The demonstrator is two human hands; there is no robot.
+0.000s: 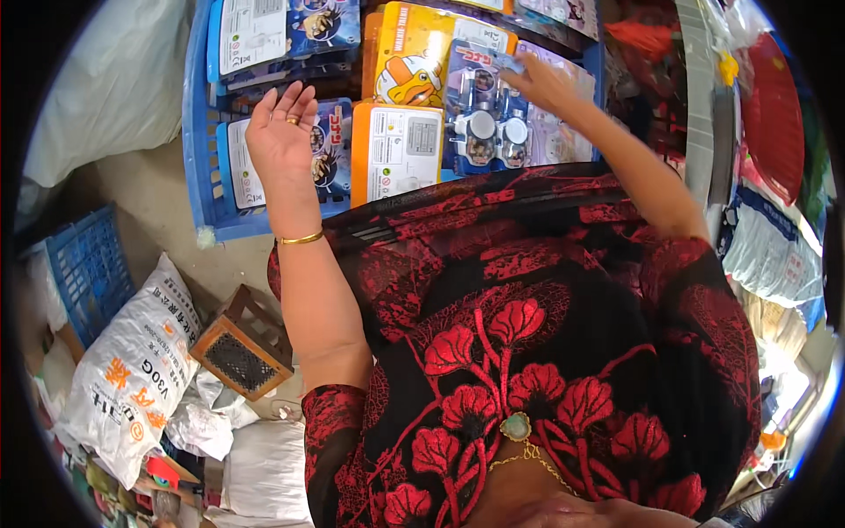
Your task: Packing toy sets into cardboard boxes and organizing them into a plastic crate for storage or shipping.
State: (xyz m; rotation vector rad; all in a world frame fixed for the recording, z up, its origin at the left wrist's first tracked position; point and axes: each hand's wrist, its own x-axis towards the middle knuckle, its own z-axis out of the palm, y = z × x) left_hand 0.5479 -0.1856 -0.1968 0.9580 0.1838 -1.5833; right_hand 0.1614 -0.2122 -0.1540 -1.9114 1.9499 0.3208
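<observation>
My right hand [546,85] reaches in from the right, its fingers closed on the upper right edge of a blue blister pack [464,84] of toy walkie-talkies. That pack lies face up over other packs in a blue plastic crate [199,163]. My left hand [283,123] is raised over the crate's left part, palm up, fingers apart and slightly curled, holding nothing. Beneath it is another blue card pack [333,167]. Between the hands are a yellow duck-print pack [436,44] and an orange-edged white card [400,145]. A purple pack [568,141] sits partly under my right forearm.
More packs [251,35] are stacked at the crate's far left. White sacks [132,370], a second blue crate [92,260] and a small brown wooden frame with dark mesh [242,352] are at the left. At the right are bags [775,246] and a red item [775,114].
</observation>
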